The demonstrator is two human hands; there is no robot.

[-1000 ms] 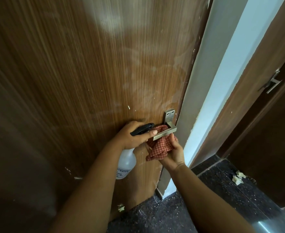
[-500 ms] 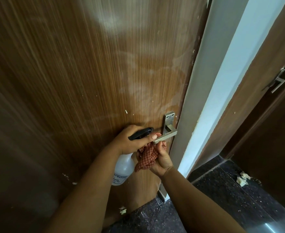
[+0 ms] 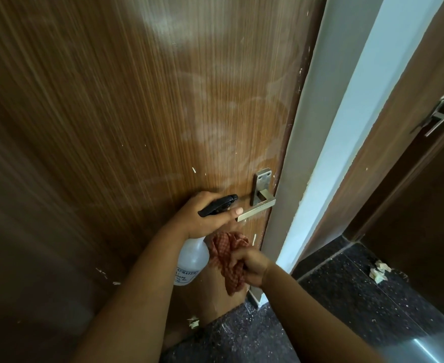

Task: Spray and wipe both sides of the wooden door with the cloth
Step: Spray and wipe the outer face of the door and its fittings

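Fingers: left hand [image 3: 202, 218] grips spray bottle [image 3: 190, 260], label "SPRAYER" | right hand [image 3: 252, 267] clutches cloth [image 3: 227, 255]

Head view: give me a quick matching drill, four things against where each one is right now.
Things:
1. spray bottle
2. checked cloth
3. door handle
4. paper scraps

Places:
A. on the dark floor, right of the doorway
B. gripped in the left hand
C. on the wooden door, near its right edge
D. bunched in the right hand, below the handle

Pairs: 1-B, 2-D, 3-C, 4-A
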